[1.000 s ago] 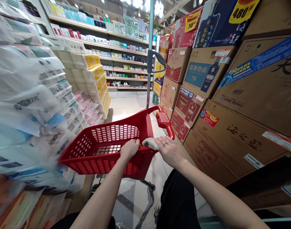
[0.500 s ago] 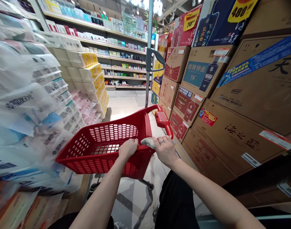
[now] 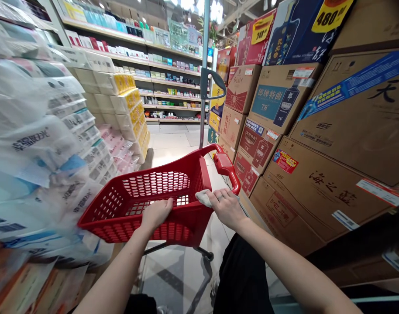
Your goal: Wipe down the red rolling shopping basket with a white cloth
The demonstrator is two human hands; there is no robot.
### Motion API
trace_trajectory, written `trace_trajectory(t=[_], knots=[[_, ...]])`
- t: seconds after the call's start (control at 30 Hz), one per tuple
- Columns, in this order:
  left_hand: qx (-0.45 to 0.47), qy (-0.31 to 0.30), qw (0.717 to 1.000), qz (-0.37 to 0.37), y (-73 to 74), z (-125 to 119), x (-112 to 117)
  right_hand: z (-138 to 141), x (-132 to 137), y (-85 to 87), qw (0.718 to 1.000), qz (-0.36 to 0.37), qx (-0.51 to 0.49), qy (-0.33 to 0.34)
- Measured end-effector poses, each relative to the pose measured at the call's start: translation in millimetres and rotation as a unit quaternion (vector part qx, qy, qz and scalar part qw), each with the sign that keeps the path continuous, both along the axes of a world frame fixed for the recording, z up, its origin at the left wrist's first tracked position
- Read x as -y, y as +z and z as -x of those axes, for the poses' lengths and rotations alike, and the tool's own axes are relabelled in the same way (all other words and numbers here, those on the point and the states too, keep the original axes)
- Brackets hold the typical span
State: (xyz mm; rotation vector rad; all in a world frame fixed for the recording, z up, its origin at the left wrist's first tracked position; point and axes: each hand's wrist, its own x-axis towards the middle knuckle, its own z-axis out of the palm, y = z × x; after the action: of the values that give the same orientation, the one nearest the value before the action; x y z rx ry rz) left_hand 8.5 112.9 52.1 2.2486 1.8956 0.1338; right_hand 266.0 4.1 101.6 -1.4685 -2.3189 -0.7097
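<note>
**Left hand slides along the cart's rim; right hand keeps its cloth by the handle**

The left hand [image 3: 156,213] has moved along the near rim of the red plastic shopping cart [image 3: 183,226], away from the right hand [image 3: 226,207], which has stayed almost where it was. That opens a bare stretch of rim between them and, I judge, steadies the basket farther from the rubbing end. The left grip is curled over the rim; the right grip is closed on a pale cloth [image 3: 203,197], pressing it around the near end of the cart's handle [image 3: 223,162] — one corner sticks out toward the basket.

The cart stands crosswise on the tiled floor [image 3: 170,141]. Plastic-wrapped tissue packs [image 3: 27,146] crowd its far-left end; whether they touch is unclear. Stacked liquor cartons [image 3: 337,192] wall off the right side, near the handle. A metal pole [image 3: 202,126] with a dark looped handle [image 3: 219,89] rises just behind the cart — its foot is hidden. Beyond are stocked shelves [image 3: 104,31].
</note>
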Motion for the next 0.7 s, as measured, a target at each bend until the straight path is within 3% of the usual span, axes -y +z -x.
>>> trace_trajectory(t=[0.13, 0.33, 0.5, 0.7], knots=[[-0.036, -0.010, 0.999, 0.017, -6.8, 16, 1, -4, 3, -1.7, 1.000, 0.005, -0.016, -0.015], [-0.037, -0.001, 0.999, 0.023, 1.4, -8, 13, 20, 0, -24.3, 0.995, -0.015, -0.066, -0.073], [-0.034, 0.000, 0.999, 0.025, 11.0, -21, 19, 42, -3, -35.0, 0.997, -0.003, -0.063, -0.044], [-0.020, 0.007, 0.999, 0.030, 7.4, -25, 14, 14, 0, -24.8, 0.999, -0.009, -0.023, 0.028]])
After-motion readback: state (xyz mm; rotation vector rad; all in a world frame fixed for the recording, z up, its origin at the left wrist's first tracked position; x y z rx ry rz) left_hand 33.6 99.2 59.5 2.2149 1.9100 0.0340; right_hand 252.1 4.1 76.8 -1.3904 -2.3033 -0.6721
